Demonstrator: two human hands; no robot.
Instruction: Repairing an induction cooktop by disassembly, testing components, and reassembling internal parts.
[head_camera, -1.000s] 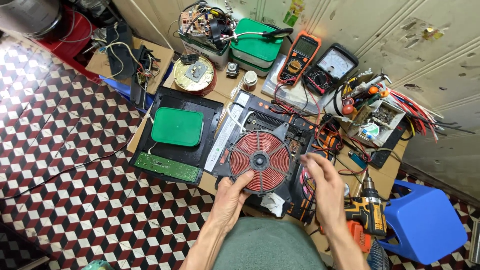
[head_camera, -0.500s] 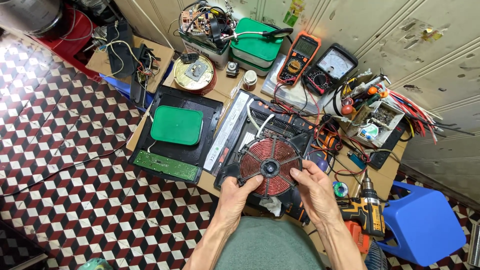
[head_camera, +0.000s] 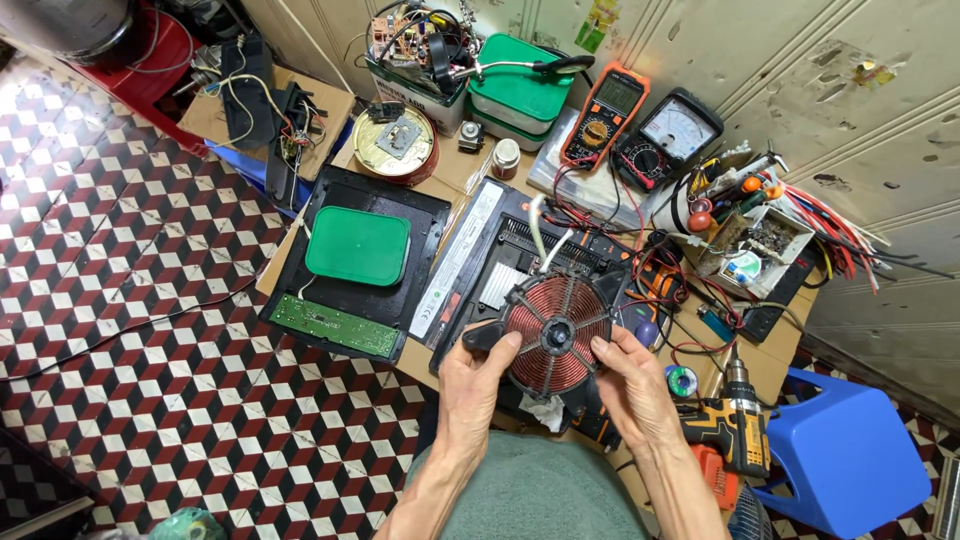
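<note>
A round copper induction coil (head_camera: 556, 334) on a black spoked frame is lifted off the opened cooker base (head_camera: 520, 262). My left hand (head_camera: 478, 385) grips its lower left rim, thumb on the windings. My right hand (head_camera: 634, 382) holds its right rim. Two white leads (head_camera: 540, 236) run from the coil's top edge back into the cooker. A silver heat sink (head_camera: 500, 287) shows in the base just left of the coil.
A black cooker top panel (head_camera: 330, 215) carries a green lid (head_camera: 357, 246) and a green circuit board (head_camera: 323, 325). Two multimeters (head_camera: 608, 118), a round tin (head_camera: 393, 144), tangled wires (head_camera: 830, 225), a cordless drill (head_camera: 735, 430) and a blue stool (head_camera: 850, 450) crowd the bench.
Both hands closed on the coil's rims and raised it off the cooker base, tilting it toward me. The right hand moved from the bench at the right onto the coil.
</note>
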